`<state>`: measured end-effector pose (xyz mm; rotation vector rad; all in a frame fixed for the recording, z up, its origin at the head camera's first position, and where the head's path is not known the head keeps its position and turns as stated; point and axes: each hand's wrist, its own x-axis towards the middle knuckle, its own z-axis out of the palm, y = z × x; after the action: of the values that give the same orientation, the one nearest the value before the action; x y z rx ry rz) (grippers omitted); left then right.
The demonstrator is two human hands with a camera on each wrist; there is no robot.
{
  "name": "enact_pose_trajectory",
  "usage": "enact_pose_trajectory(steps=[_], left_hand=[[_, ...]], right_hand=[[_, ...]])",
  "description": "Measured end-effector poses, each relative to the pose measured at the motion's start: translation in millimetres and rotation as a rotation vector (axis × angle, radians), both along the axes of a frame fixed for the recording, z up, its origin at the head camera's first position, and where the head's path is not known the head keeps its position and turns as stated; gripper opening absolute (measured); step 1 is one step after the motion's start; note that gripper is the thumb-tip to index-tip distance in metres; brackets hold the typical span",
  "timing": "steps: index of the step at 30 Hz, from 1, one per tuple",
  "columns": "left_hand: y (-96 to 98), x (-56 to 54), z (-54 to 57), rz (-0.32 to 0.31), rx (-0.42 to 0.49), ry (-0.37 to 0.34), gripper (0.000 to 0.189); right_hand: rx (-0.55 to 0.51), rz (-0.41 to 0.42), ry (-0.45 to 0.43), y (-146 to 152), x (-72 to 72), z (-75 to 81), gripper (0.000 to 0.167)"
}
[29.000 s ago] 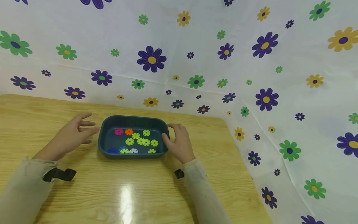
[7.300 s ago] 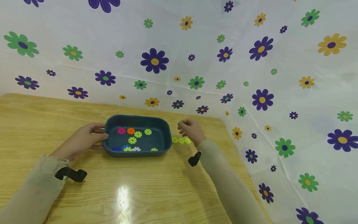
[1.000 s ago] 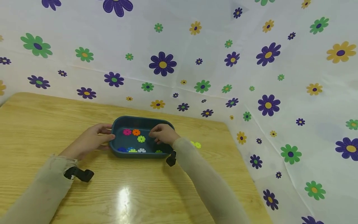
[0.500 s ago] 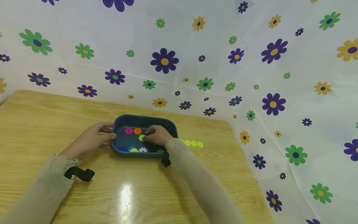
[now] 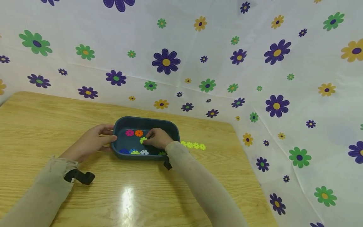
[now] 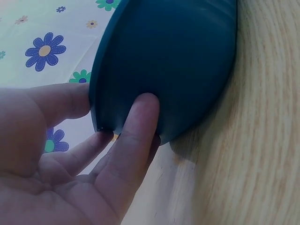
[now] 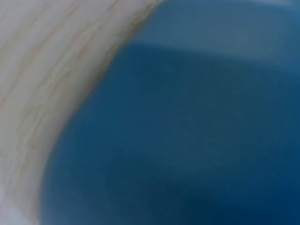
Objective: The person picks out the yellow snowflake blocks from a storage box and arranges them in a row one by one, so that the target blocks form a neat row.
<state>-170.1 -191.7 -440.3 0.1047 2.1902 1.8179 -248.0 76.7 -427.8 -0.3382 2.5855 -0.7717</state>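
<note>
A dark teal plastic tub (image 5: 170,126) stands on the wooden table. My left hand (image 5: 95,140) holds its left end; in the left wrist view, the fingers (image 6: 143,110) press at the end wall and rim of the tub (image 6: 178,56). Reaching into the tub, my right hand (image 5: 158,138) has its thumb and fingers curled down on a yellow-green snowflake disc (image 5: 143,140), partly covering it. A pink disc (image 5: 129,133) and an orange disc (image 5: 139,133) lie behind. Near the front wall are a dark blue disc (image 5: 124,151), a white one (image 5: 144,152) and yellow-green ones (image 5: 135,152).
Right of the tub, several yellow-green discs (image 5: 196,145) lie in a line, one end hidden by the tub and right arm. Flower-print cloth (image 5: 136,41) rises behind the table (image 5: 150,192) and along its right side. The right wrist view is blurred, filled mostly by the tub (image 7: 187,131).
Over the last second my right hand has moved left inside the tub to the yellow-green disc. Compared with earlier, fewer yellow-green discs lie inside and a row lies outside. The left hand keeps its hold.
</note>
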Motion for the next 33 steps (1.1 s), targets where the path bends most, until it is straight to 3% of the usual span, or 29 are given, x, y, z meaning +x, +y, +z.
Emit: enact_pose_trajectory(steps=[14,33], left_hand=[[-1.2,-1.1,1.1,-0.005,0.003,-0.001,0.066],[-1.4,-1.9,1.1,-0.003,0.014,-0.01,0.065]], right_hand=[[-0.016,-0.01,-0.008,1.6,-3.3,-0.9,0.028],[-0.121,-0.053,-0.008,5.4,-2.5,-1.2,0.014]])
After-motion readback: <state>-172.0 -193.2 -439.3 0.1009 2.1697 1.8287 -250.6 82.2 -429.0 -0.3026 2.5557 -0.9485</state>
